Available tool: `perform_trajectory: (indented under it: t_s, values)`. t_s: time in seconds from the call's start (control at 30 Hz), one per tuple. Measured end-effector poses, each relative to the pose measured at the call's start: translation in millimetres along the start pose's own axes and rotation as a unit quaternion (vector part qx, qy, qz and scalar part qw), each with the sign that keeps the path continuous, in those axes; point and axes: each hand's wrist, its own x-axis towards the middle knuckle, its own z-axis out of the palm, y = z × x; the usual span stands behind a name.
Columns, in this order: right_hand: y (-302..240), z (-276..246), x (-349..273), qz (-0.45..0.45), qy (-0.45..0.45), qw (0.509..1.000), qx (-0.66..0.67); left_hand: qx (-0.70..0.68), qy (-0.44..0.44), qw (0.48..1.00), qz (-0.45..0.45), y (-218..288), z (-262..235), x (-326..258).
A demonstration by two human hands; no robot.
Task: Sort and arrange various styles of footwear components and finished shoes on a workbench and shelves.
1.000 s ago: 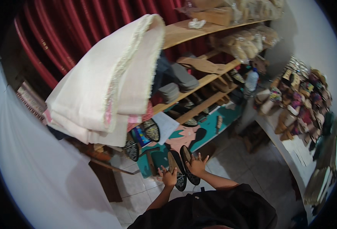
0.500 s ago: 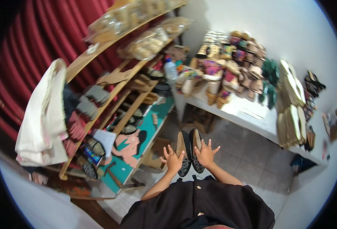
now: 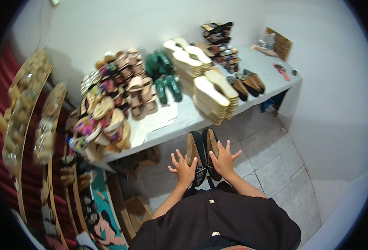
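A pair of dark slip-on shoes with brown insoles and silver-patterned toes is held in front of my dark top, heels away from me. My left hand point(image 3: 185, 172) grips the left shoe point(image 3: 198, 150), its thumb against the shoe's inner part and other fingers spread outward. The right shoe point(image 3: 211, 146) is gripped by my right hand point(image 3: 223, 160) in the same way, thumb toward the opening and fingers fanned out. The two shoes stand side by side, close together. Whatever supports them from beneath is hidden.
Ahead, a white table point(image 3: 163, 133) carries rows of sandals point(image 3: 140, 89), green slippers point(image 3: 167, 89), stacked cream soles point(image 3: 211, 93) and several dark shoes point(image 3: 250, 83). Wooden shelves point(image 3: 52, 183) with bagged goods stand at the left. An open cardboard box point(image 3: 138, 210) sits below them.
My view has swung to the right, so the shelves slid left and more of the table and right wall shows. Both hands keep the shoes in nearly the same place before me.
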Motion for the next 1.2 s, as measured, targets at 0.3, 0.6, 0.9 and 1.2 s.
perform_trajectory:
  t_s: [0.3, 0.6, 0.9, 1.2]
  values:
    - [97, -77, -2, 0.208, 0.161, 0.965, -0.009, -0.047, -0.142, 0.964, 0.219, 123, 76, 38]
    - [192, -151, 81, 0.259, 0.275, 0.925, -0.049, -0.092, -0.190, 0.921, 0.328, 254, 177, 107]
    - [276, -224, 231, 0.269, 0.267, 0.919, -0.110, -0.096, -0.192, 0.928, 0.306, 381, 266, 207]
    - [358, -233, 357, 0.258, 0.221, 0.934, -0.110, -0.050, -0.116, 0.947, 0.294, 449, 338, 295]
